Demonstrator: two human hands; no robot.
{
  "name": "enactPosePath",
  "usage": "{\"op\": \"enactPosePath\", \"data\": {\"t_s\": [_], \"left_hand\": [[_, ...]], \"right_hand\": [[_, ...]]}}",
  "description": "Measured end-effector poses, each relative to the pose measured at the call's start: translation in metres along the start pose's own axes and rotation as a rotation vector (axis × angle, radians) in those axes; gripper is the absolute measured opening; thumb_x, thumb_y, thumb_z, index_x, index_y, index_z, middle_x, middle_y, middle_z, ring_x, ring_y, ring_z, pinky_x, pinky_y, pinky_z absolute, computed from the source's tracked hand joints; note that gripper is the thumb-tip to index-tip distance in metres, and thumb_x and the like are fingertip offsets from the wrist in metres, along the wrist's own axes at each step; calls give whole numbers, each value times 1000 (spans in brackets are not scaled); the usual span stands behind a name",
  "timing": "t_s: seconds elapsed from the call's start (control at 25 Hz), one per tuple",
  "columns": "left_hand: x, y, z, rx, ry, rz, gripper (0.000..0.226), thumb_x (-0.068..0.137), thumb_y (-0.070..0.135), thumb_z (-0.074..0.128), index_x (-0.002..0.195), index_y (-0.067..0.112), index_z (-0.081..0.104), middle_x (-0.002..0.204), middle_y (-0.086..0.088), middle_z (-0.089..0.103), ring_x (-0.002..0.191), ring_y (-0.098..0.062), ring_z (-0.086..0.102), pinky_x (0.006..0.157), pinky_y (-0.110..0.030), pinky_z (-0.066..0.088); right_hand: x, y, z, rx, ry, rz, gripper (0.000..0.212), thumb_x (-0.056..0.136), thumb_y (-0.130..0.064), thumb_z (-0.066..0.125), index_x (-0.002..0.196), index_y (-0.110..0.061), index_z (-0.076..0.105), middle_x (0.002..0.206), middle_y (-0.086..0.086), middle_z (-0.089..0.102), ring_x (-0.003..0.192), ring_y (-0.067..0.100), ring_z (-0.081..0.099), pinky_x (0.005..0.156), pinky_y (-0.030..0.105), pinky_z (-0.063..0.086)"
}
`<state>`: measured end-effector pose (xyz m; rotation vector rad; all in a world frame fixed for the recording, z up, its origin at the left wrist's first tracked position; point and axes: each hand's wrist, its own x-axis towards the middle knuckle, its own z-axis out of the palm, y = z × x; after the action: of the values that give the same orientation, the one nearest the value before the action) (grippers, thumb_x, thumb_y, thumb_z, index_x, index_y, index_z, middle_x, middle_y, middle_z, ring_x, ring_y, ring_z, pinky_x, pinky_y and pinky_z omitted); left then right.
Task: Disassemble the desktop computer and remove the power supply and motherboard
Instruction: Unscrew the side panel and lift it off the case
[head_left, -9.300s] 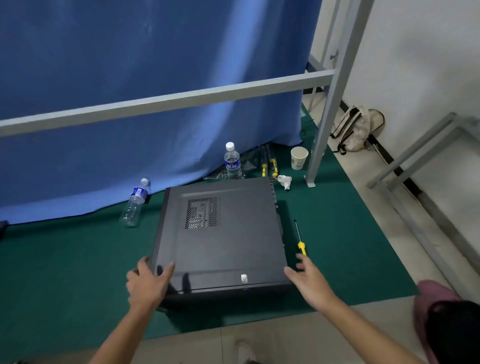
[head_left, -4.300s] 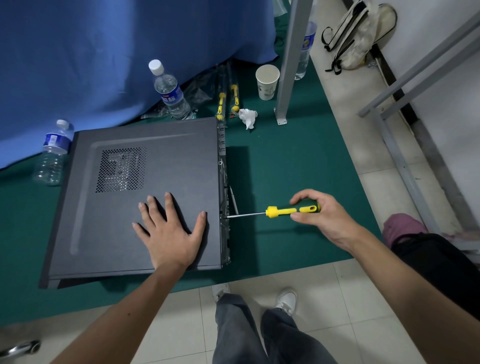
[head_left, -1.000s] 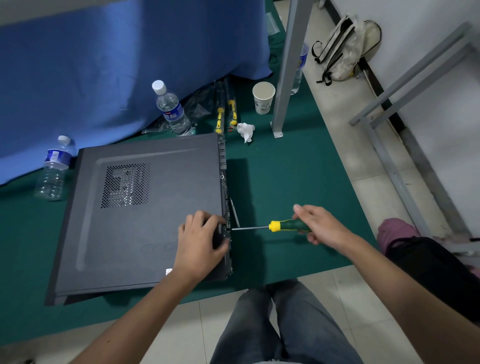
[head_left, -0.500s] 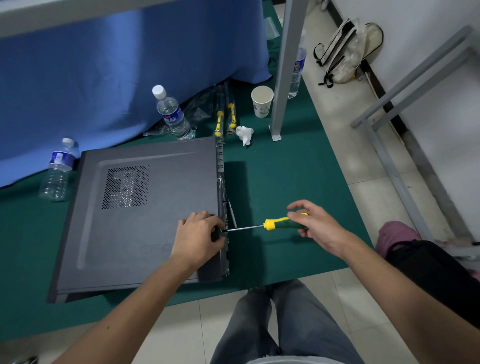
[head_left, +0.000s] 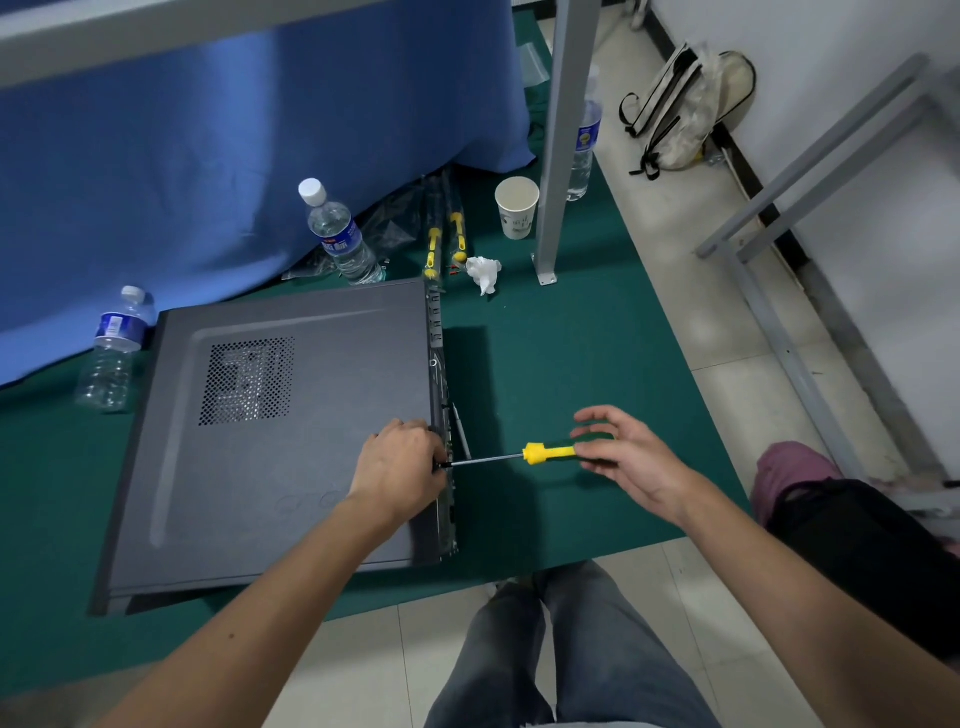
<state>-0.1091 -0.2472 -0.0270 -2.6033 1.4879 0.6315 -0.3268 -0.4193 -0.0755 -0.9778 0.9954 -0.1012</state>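
Dark grey steel desktop computer case (head_left: 270, 436), lying flat on its side on the green felt mat (head_left: 561, 374), side panel uppermost and not yet off; power supply and motherboard presumably inside, unseen. At the case's right rear edge, left hand (head_left: 400, 467) curled over the rim, fingertips pinching near the screw; whether touching the bit cannot be told. Just right of the case, right hand (head_left: 623, 457) half open, fingers spread, only loosely touching the yellow-and-green-handled screwdriver (head_left: 540, 453), shaft level and tip at the rear edge. Likely trouble: tip slipping off the screw under so slack a hold, chewing the head or jabbing the left fingers; loosened screw dropping onto the mat. Behind the case, clear plastic water bottle with blue label (head_left: 337, 234), print too small to read; white paper cup (head_left: 517, 208), faint marking illegible. Faint embossed logo on the panel, unreadable.
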Motion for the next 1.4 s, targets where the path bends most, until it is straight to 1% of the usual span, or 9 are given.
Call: {"op": "enactPosePath", "data": {"t_s": [0.24,0.36,0.52,0.68,0.84,1.0,1.16,1.28,1.4], "left_hand": [[1,6,2,-42,-28,-37,11,93,25,65,98,18,72,105,2,62,101,-18,54,89,-35,49],[-2,3,-2,-460,9,-85,9,95,17,63,101,15,70,96,0,64,88,-13,57,81,-23,48],[-2,13,-7,-1115,10,-295,7,94,10,64,94,12,71,82,1,70,68,-2,61,61,-9,47],[4,19,-12,-1379,-112,-407,11,91,16,69,83,10,73,71,4,71,55,-1,57,50,-12,41],[11,16,-10,-1390,-225,-374,22,93,22,66,73,13,72,70,2,69,54,-3,53,50,-15,38],[16,15,-11,-1459,-290,-386,26,95,22,63,73,11,70,70,-4,65,56,-8,50,51,-17,36],[23,18,-14,-1336,-261,-391,28,98,23,61,76,9,69,72,-4,69,47,-5,53,47,-16,39],[42,0,-18,-934,17,-313,28,97,29,61,83,8,72,81,-9,73,56,-13,62,54,-21,50],[75,-37,-26,-460,404,-195,31,97,32,58,118,10,64,114,-11,64,105,-29,58,91,-37,46]], "right_hand": [[-5,2,-14,71,28,-10,30,84,9,65,108,-9,64,111,12,62,94,19,65,82,29,55],[-13,-3,-27,210,47,75,28,82,-1,69,109,-6,66,105,15,62,89,24,64,73,32,58],[-23,-12,2,97,-239,231,41,82,10,64,119,-7,61,96,11,67,89,32,69,78,38,59],[-16,-28,59,-152,-66,-29,18,79,-3,70,92,-11,61,67,3,54,52,16,55,51,26,43],[-5,-32,86,-291,-24,-212,10,83,-19,76,89,-17,68,60,-8,58,44,12,51,47,23,44],[2,-28,99,-430,4,-259,6,87,-26,71,83,-23,67,65,-5,67,46,9,55,50,23,48],[12,-24,109,-503,43,-302,14,91,-26,64,80,-17,61,54,-12,61,42,3,54,42,13,40],[35,-25,110,-468,178,-246,23,93,-26,61,76,-11,56,48,-9,49,42,8,56,38,15,38],[73,-28,105,-508,292,-162,24,92,-23,58,75,-7,55,57,0,49,51,20,56,48,32,50]]}}
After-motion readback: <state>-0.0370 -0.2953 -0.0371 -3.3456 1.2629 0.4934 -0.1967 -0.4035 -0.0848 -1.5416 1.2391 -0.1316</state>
